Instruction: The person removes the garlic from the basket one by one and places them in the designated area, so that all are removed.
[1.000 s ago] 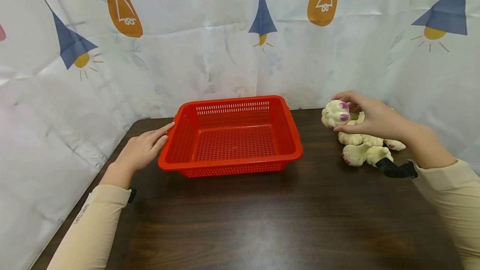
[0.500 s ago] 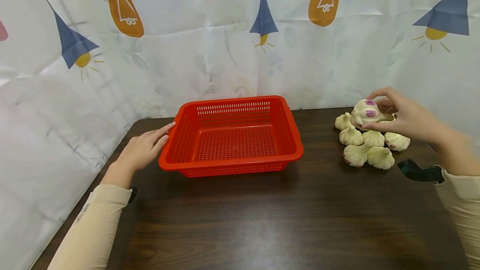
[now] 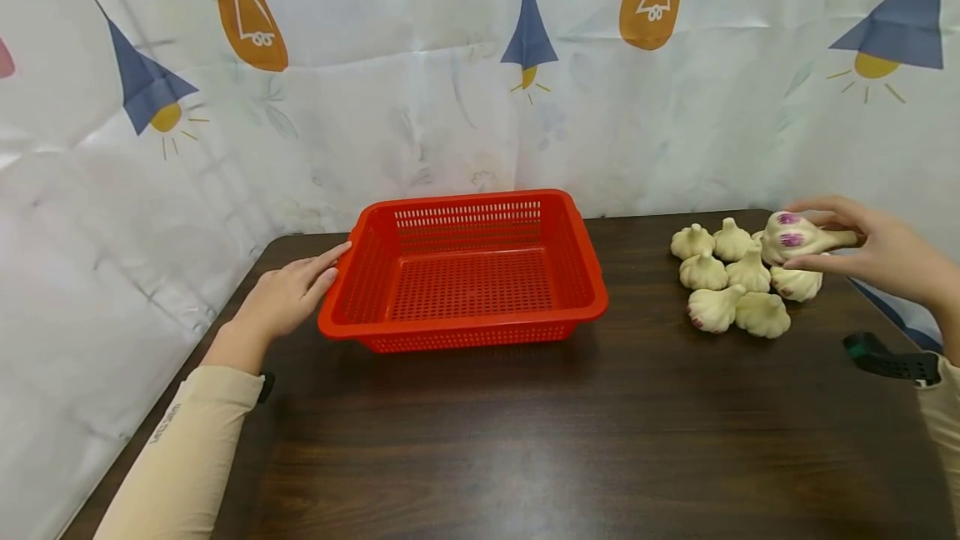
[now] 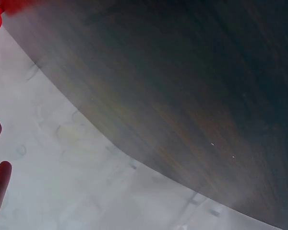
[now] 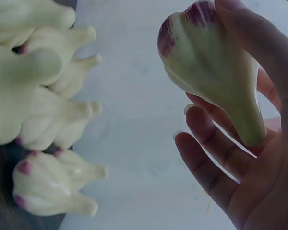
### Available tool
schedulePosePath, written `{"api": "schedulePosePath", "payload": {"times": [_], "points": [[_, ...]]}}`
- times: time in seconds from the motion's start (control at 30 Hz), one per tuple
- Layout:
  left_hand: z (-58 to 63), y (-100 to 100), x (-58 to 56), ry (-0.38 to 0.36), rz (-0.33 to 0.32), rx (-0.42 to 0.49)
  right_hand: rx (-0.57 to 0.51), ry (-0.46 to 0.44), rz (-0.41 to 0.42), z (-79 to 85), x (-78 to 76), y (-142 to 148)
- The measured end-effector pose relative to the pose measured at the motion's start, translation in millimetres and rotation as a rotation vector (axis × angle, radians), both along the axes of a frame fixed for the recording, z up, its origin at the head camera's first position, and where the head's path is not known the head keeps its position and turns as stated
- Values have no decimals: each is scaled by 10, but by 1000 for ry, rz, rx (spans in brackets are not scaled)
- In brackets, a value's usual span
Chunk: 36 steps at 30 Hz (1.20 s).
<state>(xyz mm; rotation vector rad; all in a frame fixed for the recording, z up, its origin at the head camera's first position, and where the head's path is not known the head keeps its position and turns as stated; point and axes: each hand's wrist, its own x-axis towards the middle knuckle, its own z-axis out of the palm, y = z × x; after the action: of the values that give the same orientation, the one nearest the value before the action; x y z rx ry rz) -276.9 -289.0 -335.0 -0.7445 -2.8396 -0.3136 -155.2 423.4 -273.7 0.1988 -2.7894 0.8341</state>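
My right hand (image 3: 881, 248) holds a garlic bulb (image 3: 791, 237) at the right end of the table, over the far right of a cluster of bulbs. In the right wrist view the held garlic bulb (image 5: 209, 62) shows purple patches at its base, and its pale stem points into the palm. Thumb and fingers pinch it from either side. My left hand (image 3: 288, 294) lies at the left rim of a red plastic basket (image 3: 461, 332), its fingers extended and the fingertips right at the rim. Only two fingertips (image 4: 1, 177) of that hand show in the left wrist view.
Several cream garlic bulbs (image 3: 715, 308) sit in close rows on the dark wooden table (image 3: 480, 440). Behind the table hangs a white curtain (image 3: 450, 90) with printed lamps and bulbs. A black strap (image 3: 888, 358) is at the right wrist.
My right hand has moved to the right with the garlic bulb, from left of the cluster to its far right side, uncovering more bulbs. The left hand and the basket have stayed in place.
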Motion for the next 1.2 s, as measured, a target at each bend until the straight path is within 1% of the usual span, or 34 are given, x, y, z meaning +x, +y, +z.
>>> {"api": "schedulePosePath", "payload": {"times": [0.13, 0.3, 0.43, 0.53, 0.67, 0.8, 1.0, 1.1, 1.2], "points": [[9, 2, 4, -9, 5, -4, -14, -23, -32, -102, 21, 148], [19, 3, 7, -9, 4, -7, -1, 32, -24, -249, 37, 305], [15, 2, 6, -6, -1, -6, -25, 68, -7, -334, 74, 394], [11, 1, 9, -6, 0, -6, -20, 67, -19, -385, 97, 458], [13, 4, 16, -9, 4, -1, 0, 18, -35, -460, 125, 548], [19, 9, 21, -10, 1, 5, 43, -37, -44, -556, 145, 650], [17, 6, 19, -16, 8, 3, 15, -164, 3, -709, 147, 744], [14, 5, 16, -18, 9, 3, 0, -191, 25, -760, 153, 758], [14, 7, 17, -20, 9, 2, -14, -193, 42, -793, 164, 738]]}}
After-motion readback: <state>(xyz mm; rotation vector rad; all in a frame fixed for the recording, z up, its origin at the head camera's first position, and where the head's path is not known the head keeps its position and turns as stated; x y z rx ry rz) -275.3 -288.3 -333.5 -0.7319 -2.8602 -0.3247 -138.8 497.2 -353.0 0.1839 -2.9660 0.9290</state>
